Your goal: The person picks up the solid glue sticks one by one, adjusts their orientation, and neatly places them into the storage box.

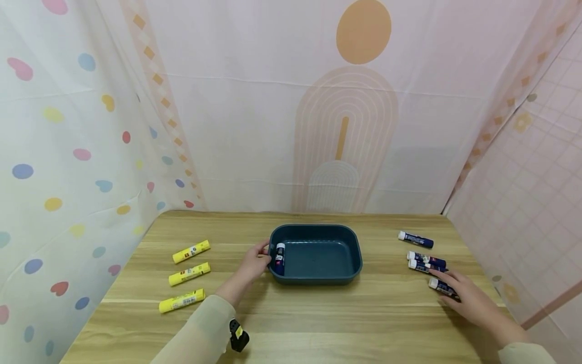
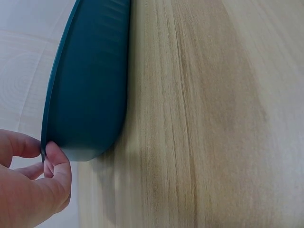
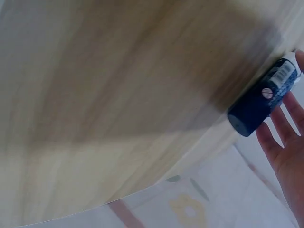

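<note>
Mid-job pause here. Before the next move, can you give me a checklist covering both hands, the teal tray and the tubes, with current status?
1. Tray steadied: ok; the left hand pinches the left end of the teal tray.
2. Right hand at a tube: ok; the right hand is at the nearest blue tube on the right.
3. Right-hand grip closed: not ok; its fingers look fairly straight beside that tube.
4. Room in the tray: ok; one blue tube lies at its left end, with bare floor to the right.
5. Yellow tubes apart from the tray: ok; three lie left of it.
6. Tube caps tight: cannot tell.
</note>
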Tool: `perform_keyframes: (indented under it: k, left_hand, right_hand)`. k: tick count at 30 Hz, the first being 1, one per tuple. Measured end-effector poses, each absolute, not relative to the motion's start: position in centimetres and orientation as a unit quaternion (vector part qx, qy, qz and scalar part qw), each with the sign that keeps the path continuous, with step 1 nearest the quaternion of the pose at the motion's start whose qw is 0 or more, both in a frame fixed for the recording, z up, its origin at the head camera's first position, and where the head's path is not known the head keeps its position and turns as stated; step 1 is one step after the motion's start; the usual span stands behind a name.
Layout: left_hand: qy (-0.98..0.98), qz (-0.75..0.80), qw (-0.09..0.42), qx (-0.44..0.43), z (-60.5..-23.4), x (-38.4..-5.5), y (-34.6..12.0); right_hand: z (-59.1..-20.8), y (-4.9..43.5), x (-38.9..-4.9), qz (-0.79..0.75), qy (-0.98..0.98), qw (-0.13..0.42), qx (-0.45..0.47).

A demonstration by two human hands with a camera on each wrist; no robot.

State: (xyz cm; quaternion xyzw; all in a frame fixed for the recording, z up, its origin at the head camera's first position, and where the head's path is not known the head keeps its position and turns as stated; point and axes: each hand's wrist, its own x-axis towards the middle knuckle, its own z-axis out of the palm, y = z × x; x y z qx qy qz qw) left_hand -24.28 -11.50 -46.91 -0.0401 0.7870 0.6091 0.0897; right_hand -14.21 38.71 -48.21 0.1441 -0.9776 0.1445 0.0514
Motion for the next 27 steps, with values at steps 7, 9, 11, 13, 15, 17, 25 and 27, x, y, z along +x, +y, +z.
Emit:
perform_keyframes:
  k: [7,9,11,13,15,17,25,27]
  left_hand:
    - [0.79,0.605,0.089,-0.039,-47.0,-24.34,-11.48]
    - [0.79,0.606,0.088,-0.04,-46.98,-24.31,-11.48]
    - [0.789,0.606,0.087,-0.04,-47.03,-24.3,-11.48]
    - [0.788,0.608,0.087,-0.039,-46.98,-24.24,-11.49]
    - [0.789,0.608,0.086,-0.039,-46.95,-24.2,-11.5]
    - [0.789,0.607,0.086,-0.037,-46.93,-24.18,-11.49]
    - [0.79,0.607,0.083,-0.037,-46.94,-24.2,-11.52]
    - [0.788,0.609,0.084,-0.036,-46.93,-24.19,-11.59]
  right_hand:
    - [-48.42,39.22,-14.27,0.118,-0.984,0.02,0.132]
    - [-48.45,39.28,-14.4,0.111,-0.985,0.019,0.132]
    - [-48.48,39.31,-14.46,0.107,-0.985,0.021,0.133]
    - [-48.51,39.31,-14.48,0.103,-0.985,0.024,0.137]
    - [-48.53,39.31,-14.49,0.1,-0.984,0.03,0.144]
    - [-48.55,39.32,-14.45,0.095,-0.984,0.035,0.149]
    - [-48.48,39.33,-14.6,0.087,-0.985,0.026,0.149]
    - [-48.24,39.22,-14.77,0.094,-0.985,0.025,0.143]
